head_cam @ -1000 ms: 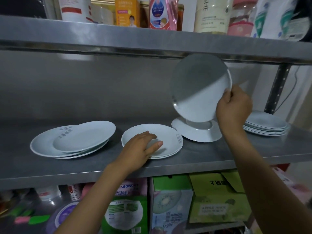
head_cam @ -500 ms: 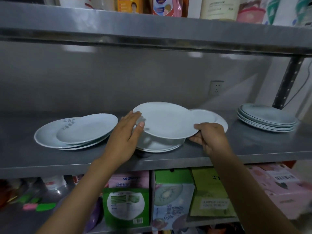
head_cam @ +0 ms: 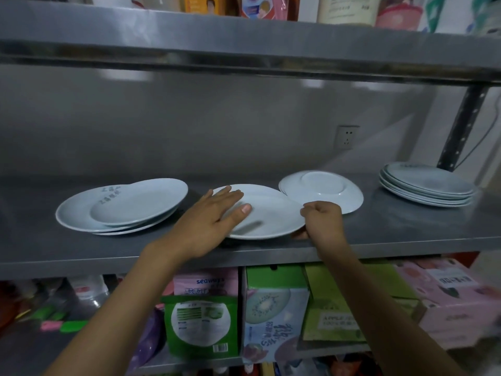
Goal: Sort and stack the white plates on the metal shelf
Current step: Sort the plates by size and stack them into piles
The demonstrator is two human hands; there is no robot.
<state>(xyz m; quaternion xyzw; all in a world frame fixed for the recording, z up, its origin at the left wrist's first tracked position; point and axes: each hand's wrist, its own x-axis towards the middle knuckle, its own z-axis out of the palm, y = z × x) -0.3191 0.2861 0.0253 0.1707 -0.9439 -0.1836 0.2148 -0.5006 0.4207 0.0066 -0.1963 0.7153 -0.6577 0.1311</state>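
Below, pink box (head_cam: 206, 283) reads "seaways"; left hand (head_cam: 208, 218) flat on plate (head_cam: 271, 215); right hand (head_cam: 322, 218) pinches rim.

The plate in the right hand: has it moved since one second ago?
Yes. The plate has come down from near the upper shelf and leftward, onto the middle stack, left of the upside-down plate; right hand at its rim.

A wall socket (head_cam: 347, 136) behind the shelf — below it, a green kiwi box (head_cam: 273, 302) beside a pink box (head_cam: 450, 297).
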